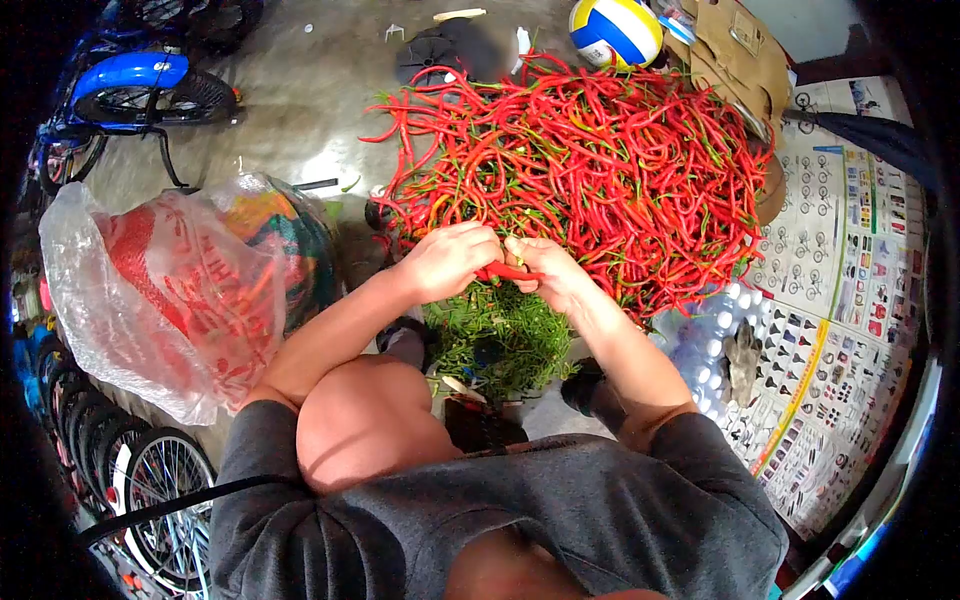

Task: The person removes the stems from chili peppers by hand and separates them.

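Note:
My left hand [452,262] is closed on a red chili pepper [510,271], whose body reaches across to the other hand. Thumb and fingers of my right hand [552,272] are pinched at the same pepper, with a bit of green stem showing between them. Just beyond both hands lies a large heap of red chili peppers [610,170], some with green stems. Below the hands, between my feet, is a pile of green stems [510,340].
On the left stands a clear plastic bag [90,290] around a red and patterned sack. A volleyball [615,35] and cardboard [740,60] are at the back. Plastic bottles [700,345] and printed sheets [800,400] lie right. Bicycle wheels [170,500] and a blue bike [130,75] stand left.

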